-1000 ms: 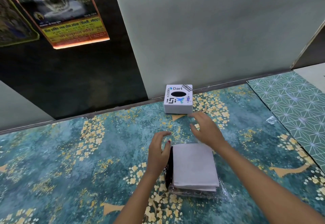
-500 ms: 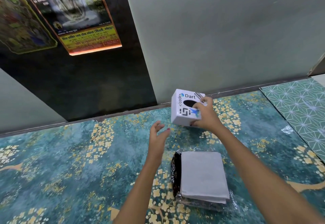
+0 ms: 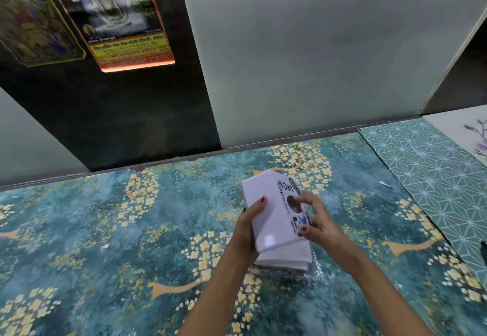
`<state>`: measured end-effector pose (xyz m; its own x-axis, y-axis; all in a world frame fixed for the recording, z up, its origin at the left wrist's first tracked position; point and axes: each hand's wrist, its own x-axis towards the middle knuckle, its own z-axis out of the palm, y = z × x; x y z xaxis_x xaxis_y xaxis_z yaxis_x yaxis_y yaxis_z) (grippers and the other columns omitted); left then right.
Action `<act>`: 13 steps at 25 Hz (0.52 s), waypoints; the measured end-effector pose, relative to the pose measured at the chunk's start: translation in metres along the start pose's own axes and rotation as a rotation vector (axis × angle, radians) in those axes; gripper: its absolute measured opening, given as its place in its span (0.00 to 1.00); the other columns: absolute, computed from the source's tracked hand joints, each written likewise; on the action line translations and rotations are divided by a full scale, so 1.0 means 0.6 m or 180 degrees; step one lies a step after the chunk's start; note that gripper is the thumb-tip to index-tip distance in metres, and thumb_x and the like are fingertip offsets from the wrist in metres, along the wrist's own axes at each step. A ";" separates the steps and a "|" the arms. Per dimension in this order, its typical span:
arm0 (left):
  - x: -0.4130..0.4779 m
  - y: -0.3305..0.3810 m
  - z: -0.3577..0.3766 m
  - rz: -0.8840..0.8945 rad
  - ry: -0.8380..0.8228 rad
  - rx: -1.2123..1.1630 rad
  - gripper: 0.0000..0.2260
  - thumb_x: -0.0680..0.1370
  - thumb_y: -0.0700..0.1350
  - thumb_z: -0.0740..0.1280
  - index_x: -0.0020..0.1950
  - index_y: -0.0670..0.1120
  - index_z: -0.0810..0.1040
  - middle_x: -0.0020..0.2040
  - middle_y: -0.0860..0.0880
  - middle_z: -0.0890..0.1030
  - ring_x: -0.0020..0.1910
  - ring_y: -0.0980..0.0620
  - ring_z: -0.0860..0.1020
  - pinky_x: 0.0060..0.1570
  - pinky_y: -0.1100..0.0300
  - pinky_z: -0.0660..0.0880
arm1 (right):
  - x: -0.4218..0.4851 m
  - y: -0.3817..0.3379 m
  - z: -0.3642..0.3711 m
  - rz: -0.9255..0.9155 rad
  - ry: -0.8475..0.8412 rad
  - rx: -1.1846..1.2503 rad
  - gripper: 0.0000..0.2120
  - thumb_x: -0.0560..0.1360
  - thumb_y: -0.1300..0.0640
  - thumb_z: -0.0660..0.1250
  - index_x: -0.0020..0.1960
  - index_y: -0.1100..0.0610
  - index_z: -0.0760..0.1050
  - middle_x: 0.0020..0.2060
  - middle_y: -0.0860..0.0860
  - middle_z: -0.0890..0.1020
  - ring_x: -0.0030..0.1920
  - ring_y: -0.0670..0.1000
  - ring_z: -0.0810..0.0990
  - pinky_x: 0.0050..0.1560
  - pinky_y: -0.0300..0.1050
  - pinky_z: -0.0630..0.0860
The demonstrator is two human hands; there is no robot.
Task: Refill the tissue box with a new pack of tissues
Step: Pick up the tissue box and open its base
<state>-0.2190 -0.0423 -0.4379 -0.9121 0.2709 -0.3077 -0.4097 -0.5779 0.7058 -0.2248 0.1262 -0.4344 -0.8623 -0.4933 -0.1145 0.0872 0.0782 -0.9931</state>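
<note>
Tissue box (image 3: 272, 214) is off the desk (image 3: 110, 230), tilted, and held between both hands above the middle of the surface, short of the far edge. Left hand (image 3: 246, 231) is wrapped round the plain white side, thumb on that face. Right hand (image 3: 315, 221) is pressed against the printed face that carries the oval dispensing slot, fingertips (image 3: 304, 228) on the lower printed edge. Both hands are closed on the box; neither holds anything else.

New pack of tissues (image 3: 286, 259) lies flat on the desk directly beneath the box and is mostly hidden by it. A crinkled clear wrapper shows at its near edge.

Assessment: the step in hand is handling the empty box in order to open it. No tissue shows at the slot. No open flap or removable base is visible, and where the box opens cannot be told from this view.

Next move calls for turning the box to expose its opening, freeing that opening, then unwrapping the pack. One hand must steady the box throughout.
</note>
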 end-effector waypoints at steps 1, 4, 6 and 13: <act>-0.005 -0.002 0.016 0.0008 0.0178 0.0192 0.38 0.53 0.54 0.78 0.59 0.40 0.75 0.50 0.39 0.81 0.45 0.41 0.80 0.44 0.51 0.80 | -0.009 -0.006 0.006 0.0106 0.0078 0.0208 0.44 0.47 0.30 0.73 0.59 0.39 0.62 0.66 0.46 0.65 0.62 0.53 0.73 0.58 0.47 0.76; -0.019 -0.005 0.054 0.0268 0.0378 0.1040 0.38 0.57 0.53 0.73 0.64 0.41 0.69 0.51 0.39 0.79 0.43 0.44 0.80 0.39 0.54 0.80 | -0.027 -0.011 0.014 0.0260 0.0075 0.0632 0.45 0.49 0.41 0.76 0.61 0.42 0.59 0.58 0.51 0.74 0.53 0.51 0.79 0.44 0.42 0.80; -0.029 -0.005 0.060 0.0492 0.0241 0.1669 0.38 0.58 0.52 0.72 0.67 0.48 0.67 0.52 0.43 0.79 0.45 0.46 0.81 0.40 0.56 0.80 | -0.033 -0.008 0.009 0.0180 0.0080 0.0673 0.43 0.53 0.47 0.73 0.65 0.46 0.62 0.58 0.55 0.77 0.54 0.55 0.80 0.45 0.45 0.80; -0.053 0.003 0.034 0.0181 -0.0019 0.2134 0.42 0.58 0.51 0.72 0.71 0.57 0.62 0.58 0.49 0.76 0.55 0.49 0.79 0.52 0.51 0.77 | -0.049 0.011 -0.021 0.0184 -0.0214 0.1254 0.44 0.44 0.44 0.79 0.58 0.56 0.73 0.46 0.55 0.84 0.46 0.57 0.82 0.44 0.54 0.80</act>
<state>-0.1906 -0.0366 -0.4139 -0.9311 0.2595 -0.2562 -0.2624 0.0111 0.9649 -0.2051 0.1519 -0.4375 -0.8169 -0.5544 -0.1588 0.3304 -0.2243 -0.9168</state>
